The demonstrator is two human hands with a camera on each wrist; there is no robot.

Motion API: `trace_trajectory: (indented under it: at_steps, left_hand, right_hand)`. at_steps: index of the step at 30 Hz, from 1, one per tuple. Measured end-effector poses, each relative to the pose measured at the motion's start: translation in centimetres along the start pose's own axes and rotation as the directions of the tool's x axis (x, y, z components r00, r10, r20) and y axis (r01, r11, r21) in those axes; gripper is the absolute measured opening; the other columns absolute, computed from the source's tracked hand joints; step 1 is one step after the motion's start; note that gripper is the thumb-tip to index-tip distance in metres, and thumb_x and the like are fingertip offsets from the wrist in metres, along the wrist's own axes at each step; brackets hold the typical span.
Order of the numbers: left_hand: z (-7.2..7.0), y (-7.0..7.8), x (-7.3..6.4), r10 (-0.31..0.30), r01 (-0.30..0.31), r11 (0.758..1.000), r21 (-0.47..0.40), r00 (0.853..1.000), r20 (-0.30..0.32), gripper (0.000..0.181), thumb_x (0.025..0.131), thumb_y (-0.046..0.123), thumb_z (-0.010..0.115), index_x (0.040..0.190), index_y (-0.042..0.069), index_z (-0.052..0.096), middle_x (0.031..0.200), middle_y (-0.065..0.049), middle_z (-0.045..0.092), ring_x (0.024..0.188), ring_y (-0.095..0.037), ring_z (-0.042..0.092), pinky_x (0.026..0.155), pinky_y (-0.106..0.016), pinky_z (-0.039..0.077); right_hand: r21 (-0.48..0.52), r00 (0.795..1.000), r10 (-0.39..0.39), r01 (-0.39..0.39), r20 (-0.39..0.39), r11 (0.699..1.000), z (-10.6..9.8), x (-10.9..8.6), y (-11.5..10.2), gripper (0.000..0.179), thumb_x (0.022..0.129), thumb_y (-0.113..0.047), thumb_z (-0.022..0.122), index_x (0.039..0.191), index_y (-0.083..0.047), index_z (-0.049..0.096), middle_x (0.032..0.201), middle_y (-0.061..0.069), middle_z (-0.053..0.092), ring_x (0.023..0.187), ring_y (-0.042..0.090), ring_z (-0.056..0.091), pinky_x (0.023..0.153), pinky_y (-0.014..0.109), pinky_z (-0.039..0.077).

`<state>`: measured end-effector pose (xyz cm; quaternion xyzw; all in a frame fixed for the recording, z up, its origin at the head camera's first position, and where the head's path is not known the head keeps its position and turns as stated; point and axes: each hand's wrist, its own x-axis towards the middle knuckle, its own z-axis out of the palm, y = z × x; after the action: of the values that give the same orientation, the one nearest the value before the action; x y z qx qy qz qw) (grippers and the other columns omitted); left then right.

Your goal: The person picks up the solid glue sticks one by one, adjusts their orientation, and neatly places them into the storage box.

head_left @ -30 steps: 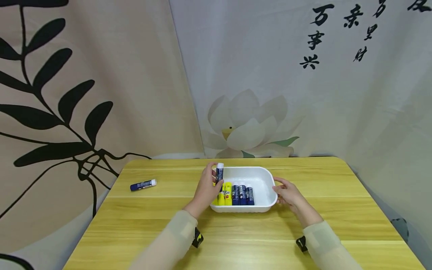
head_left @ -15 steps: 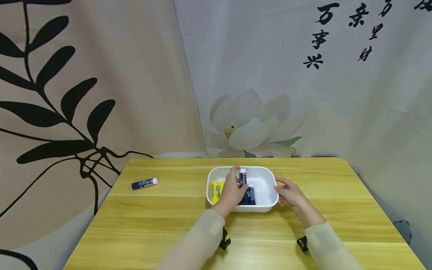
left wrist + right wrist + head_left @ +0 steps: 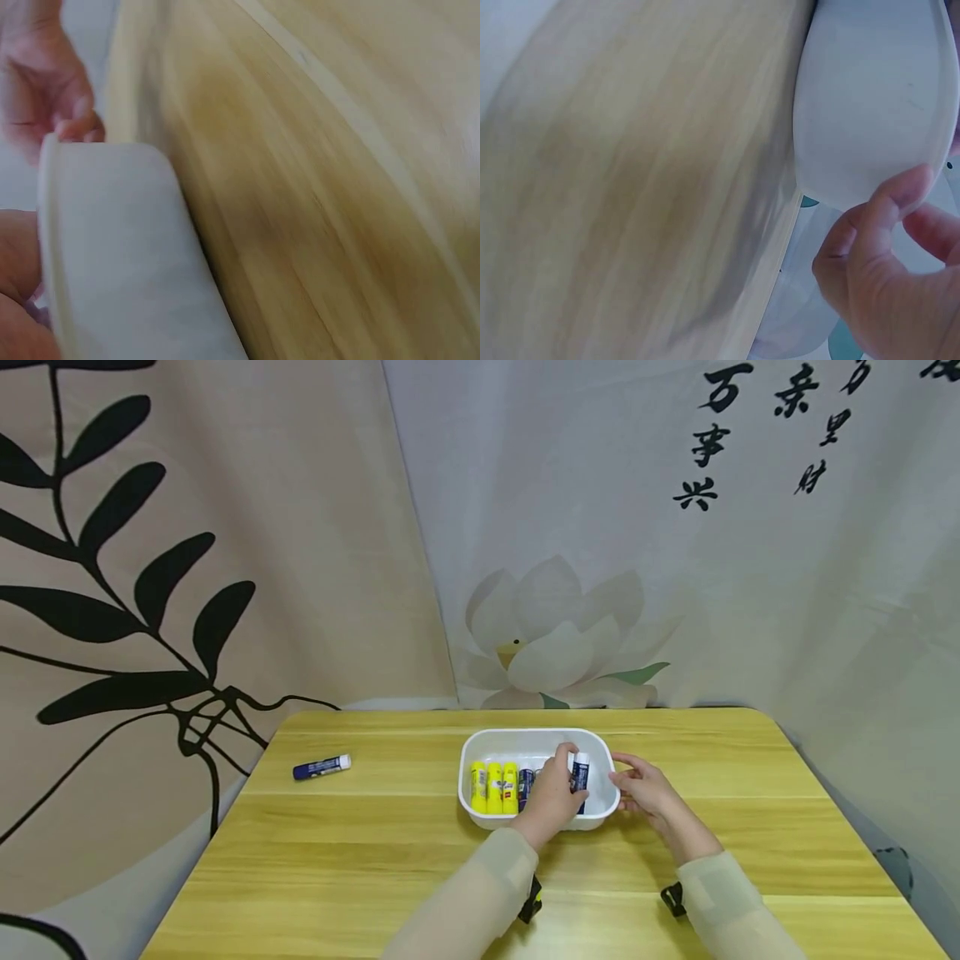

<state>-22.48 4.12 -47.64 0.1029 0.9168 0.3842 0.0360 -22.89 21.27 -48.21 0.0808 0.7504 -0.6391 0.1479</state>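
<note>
My left hand [image 3: 551,795] pinches a navy glue stick [image 3: 581,768] with a white cap, held upright inside the right part of a white tray [image 3: 517,740]. Three yellow glue sticks [image 3: 494,787] stand in a row at the tray's left. Beside them a navy glue stick [image 3: 526,789] shows, and my left hand hides whatever stands to its right. On the tray's right end, my right hand [image 3: 643,789] pinches the rim, thumb against the outer wall [image 3: 870,97] in the right wrist view. The left wrist view shows the tray's outside [image 3: 127,240], with the held stick mostly hidden.
Another navy glue stick [image 3: 322,767] with a white cap lies on its side at the left of the wooden table [image 3: 360,860]. The tray stands near the table's back edge, before a printed cloth backdrop [image 3: 330,543].
My left hand has carried the glue stick rightward, from the tray's left end across the row to its right part, and lowered it. My right hand stays on the rim.
</note>
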Motion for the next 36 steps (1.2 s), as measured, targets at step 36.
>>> trace_trajectory:
  at_steps: [36]
  left_hand:
    - [-3.3, -3.0, 0.1, 0.196, -0.128, 0.926, 0.355, 0.967, -0.163, 0.037, 0.086, 0.030, 0.069, 0.121, 0.023, 0.063, 0.103, 0.001, 0.051, 0.091, -0.015, 0.046, 0.072, -0.029, 0.040]
  right_hand:
    - [-0.013, 1.000, 0.017, -0.017, -0.022, 1.000, 0.0, 0.0, 0.0, 0.050, 0.097, -0.012, 0.051, 0.144, -0.006, 0.035, 0.106, 0.016, 0.050, 0.075, 0.017, 0.058, 0.059, 0.024, 0.051]
